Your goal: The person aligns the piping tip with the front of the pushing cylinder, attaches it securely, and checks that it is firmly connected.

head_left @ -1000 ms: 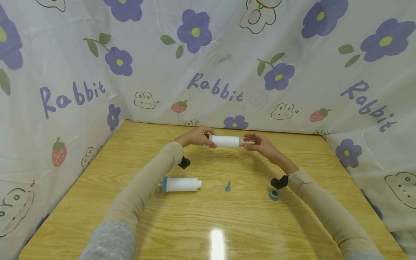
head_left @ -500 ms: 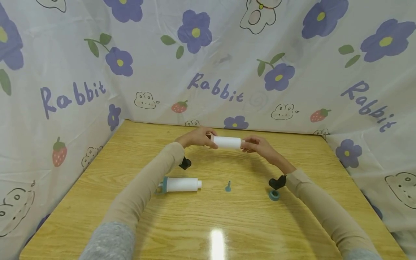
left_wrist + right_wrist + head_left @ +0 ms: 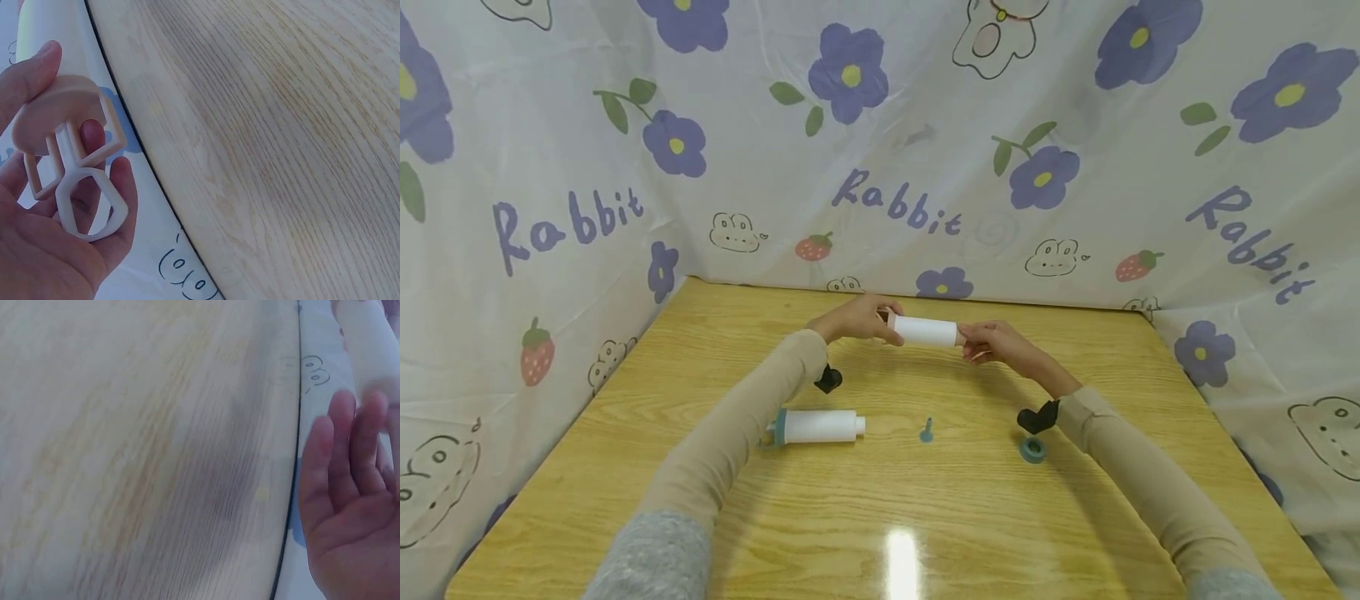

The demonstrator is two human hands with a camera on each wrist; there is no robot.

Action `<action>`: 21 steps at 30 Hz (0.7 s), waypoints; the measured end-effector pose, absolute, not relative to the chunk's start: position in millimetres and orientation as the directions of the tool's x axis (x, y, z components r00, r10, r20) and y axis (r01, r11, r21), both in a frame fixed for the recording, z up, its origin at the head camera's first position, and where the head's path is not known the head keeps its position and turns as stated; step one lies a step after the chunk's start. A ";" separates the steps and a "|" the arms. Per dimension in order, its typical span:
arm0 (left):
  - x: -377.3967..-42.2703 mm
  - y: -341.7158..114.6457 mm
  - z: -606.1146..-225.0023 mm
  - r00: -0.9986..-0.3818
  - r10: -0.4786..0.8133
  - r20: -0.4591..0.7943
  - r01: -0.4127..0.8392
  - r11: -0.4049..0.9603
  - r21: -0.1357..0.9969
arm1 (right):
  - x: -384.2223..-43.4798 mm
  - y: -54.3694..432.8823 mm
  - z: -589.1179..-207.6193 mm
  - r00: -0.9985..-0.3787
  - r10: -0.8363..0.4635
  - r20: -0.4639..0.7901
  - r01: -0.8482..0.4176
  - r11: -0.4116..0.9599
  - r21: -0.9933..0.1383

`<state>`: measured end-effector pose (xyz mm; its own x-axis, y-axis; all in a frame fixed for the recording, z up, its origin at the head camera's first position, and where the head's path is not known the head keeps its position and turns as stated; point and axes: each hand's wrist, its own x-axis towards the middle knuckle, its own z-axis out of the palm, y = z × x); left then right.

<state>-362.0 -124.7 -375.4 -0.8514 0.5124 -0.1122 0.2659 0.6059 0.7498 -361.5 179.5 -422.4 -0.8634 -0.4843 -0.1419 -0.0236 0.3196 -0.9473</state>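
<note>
Above the table's far side, a white syringe-shaped tube (image 3: 927, 331) lies sideways between both hands. My left hand (image 3: 859, 318) grips its left end, thumb in front. The left wrist view shows that end's pink cap (image 3: 59, 112), with angular finger loops and a white plunger ring (image 3: 120, 209) against the palm. My right hand (image 3: 1000, 343) pinches the tube's right end with its fingertips. From the right wrist the tube's white barrel (image 3: 373, 353) runs away from those fingers, and the thumb is mostly out of frame.
A second white syringe-shaped tube (image 3: 820, 426) with a teal collar lies near the left forearm. A small teal nozzle (image 3: 927, 432) stands at mid-table (image 3: 850, 517), and a teal ring (image 3: 1032, 450) lies below the right wrist. A patterned curtain (image 3: 895, 133) hangs behind the table.
My right hand has come in from around the tube's right end, its fingers closing to a pinch there. The tube has shifted slightly right and down, with my left hand still gripping it.
</note>
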 end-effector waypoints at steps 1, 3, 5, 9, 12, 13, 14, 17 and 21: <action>-362.8 -123.9 -375.9 -0.851 0.514 -0.106 0.277 0.611 0.742 | -361.3 179.6 -422.0 -0.863 -0.484 -0.144 -0.021 0.319 -0.947; -364.5 -122.0 -377.1 -0.850 0.519 -0.093 0.300 0.621 0.724 | -361.0 179.9 -421.9 -0.864 -0.481 -0.147 -0.016 0.320 -0.947; -365.5 -120.5 -377.9 -0.850 0.520 -0.084 0.315 0.629 0.711 | -360.7 179.8 -422.4 -0.867 -0.475 -0.153 -0.006 0.317 -0.949; -366.4 -119.7 -379.6 -0.857 0.508 -0.079 0.311 0.635 0.707 | -361.8 179.3 -424.9 -0.869 -0.467 -0.165 0.013 0.312 -0.950; -364.9 -119.4 -379.7 -0.857 0.510 -0.077 0.317 0.639 0.701 | -363.3 179.2 -426.5 -0.874 -0.456 -0.168 0.020 0.311 -0.950; -364.2 -119.4 -379.8 -0.856 0.511 -0.075 0.321 0.641 0.697 | -363.7 179.3 -427.0 -0.876 -0.453 -0.166 0.019 0.313 -0.950; -363.4 -119.5 -379.9 -0.854 0.514 -0.075 0.326 0.642 0.694 | -364.2 179.6 -427.6 -0.878 -0.450 -0.164 0.017 0.315 -0.949; -362.2 -120.4 -382.4 -0.856 0.512 -0.078 0.324 0.648 0.689 | -364.4 180.3 -429.5 -0.877 -0.455 -0.158 -0.002 0.332 -0.943; -362.4 -122.1 -387.7 -0.863 0.495 -0.100 0.305 0.668 0.679 | -363.6 180.1 -432.9 -0.860 -0.487 -0.151 -0.049 0.374 -0.926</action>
<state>-362.4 -122.1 -387.7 -0.8634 0.4945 -0.0997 0.3045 0.6685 0.6785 -363.6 180.1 -432.9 -0.8603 -0.4869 -0.1512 -0.0488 0.3738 -0.9262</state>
